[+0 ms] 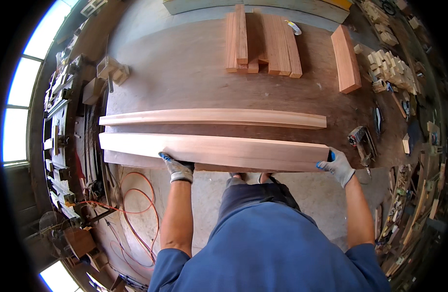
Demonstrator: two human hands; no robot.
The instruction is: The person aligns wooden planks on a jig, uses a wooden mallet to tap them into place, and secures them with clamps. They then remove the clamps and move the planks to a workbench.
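A long, pale wooden board (pixel 243 150) lies along the near edge of the workbench. My left hand (pixel 178 168), in a grey glove with blue fingertips, grips its near edge left of the middle, the thumb on top. At the board's right end my right hand (pixel 337 166), gloved alike, is wrapped round the corner. The fingers under the wood are hidden on both hands. Just beyond it, roughly parallel and apart from it, rests a second, narrower long wooden piece (pixel 214 116).
Several reddish timber blocks (pixel 277 44) are grouped at the bench's far side, with another block (pixel 346 58) farther right. A power tool (pixel 362 143) sits near my right hand. Small wood offcuts (pixel 392 68) are piled at right. An orange hose (pixel 153 214) coils on the floor.
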